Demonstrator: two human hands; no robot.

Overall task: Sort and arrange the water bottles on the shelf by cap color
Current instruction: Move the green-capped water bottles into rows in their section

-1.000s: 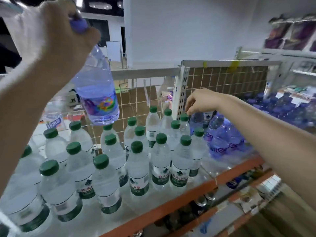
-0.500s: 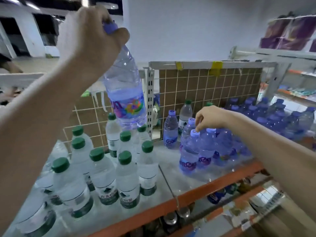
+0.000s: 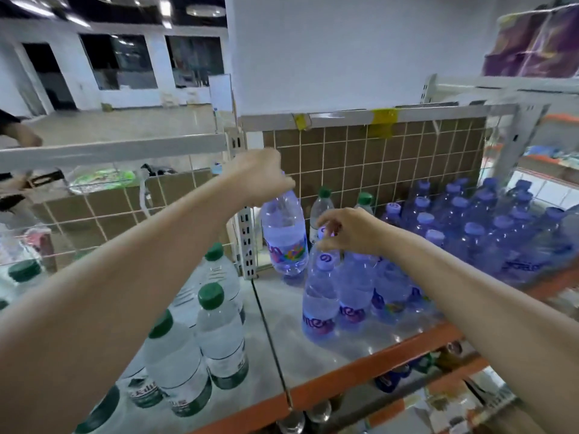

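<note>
Left hand (image 3: 261, 177): grips the neck of a purple-capped bottle (image 3: 284, 236), held just above the shelf (image 3: 338, 349), centre.
Right hand (image 3: 347, 231): pinches a purple cap (image 3: 323, 232) among purple bottles, right.
Green-capped bottles (image 3: 216, 327): near left.

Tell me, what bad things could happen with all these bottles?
The left hand holds the clear purple-labelled plastic bottle only by its top, so it might slip and fall onto the grey metal shelf.

It hangs close to the front purple-capped bottle, which could get knocked over.

Two green-capped clear bottles stand at the back beside the purple ones; reaching for them past the right hand could topple neighbours.
</note>
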